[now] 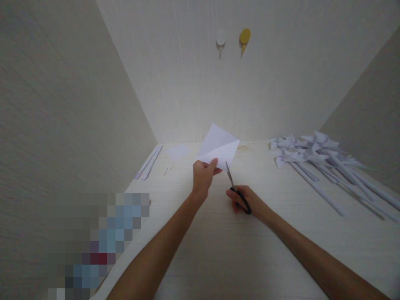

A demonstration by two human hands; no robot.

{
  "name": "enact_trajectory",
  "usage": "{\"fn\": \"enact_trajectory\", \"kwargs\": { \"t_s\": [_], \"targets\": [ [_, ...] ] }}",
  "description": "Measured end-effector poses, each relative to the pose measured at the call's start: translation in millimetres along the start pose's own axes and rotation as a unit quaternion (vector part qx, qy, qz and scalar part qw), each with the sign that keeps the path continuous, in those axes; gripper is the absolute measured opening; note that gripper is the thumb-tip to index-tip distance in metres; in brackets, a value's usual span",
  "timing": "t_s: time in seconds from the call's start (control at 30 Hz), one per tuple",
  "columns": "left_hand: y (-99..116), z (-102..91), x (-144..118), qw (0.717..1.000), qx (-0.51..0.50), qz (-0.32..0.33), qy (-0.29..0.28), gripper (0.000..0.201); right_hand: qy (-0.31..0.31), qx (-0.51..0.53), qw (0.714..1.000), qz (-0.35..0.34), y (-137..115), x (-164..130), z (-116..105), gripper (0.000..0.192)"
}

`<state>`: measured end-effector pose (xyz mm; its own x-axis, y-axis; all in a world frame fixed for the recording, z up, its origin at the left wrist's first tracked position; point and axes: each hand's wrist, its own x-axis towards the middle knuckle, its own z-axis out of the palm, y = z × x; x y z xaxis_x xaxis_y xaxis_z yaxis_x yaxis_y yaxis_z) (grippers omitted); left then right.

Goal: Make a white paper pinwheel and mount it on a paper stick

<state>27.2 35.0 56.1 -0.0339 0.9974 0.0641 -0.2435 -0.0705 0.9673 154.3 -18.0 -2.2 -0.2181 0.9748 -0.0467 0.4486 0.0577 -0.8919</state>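
Note:
A square sheet of white paper with a diagonal crease is pinched by my left hand along its lower edge, thumb on top. My right hand grips a pair of scissors with black handles. Their blades point up at the paper's lower right corner and look nearly closed. Whether they touch the paper I cannot tell. Behind the held sheet, another white paper sheet lies flat on the table.
White paper pinwheels on rolled paper sticks are heaped at the right. Paper rolls lie at the left edge, near small thin pieces on the table. White and yellow hooks hang on the back wall.

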Motion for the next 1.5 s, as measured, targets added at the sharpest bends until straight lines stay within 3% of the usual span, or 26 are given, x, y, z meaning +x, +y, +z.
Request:
{"fn": "enact_trajectory", "kwargs": {
  "t_s": [1.5],
  "targets": [
    [0.4, -1.2, 0.8, 1.0, -0.004, 0.01, -0.018, 0.015, 0.051, -0.038, 0.997, 0.043, -3.6, -0.2, 1.9, 0.047]
  ]
}}
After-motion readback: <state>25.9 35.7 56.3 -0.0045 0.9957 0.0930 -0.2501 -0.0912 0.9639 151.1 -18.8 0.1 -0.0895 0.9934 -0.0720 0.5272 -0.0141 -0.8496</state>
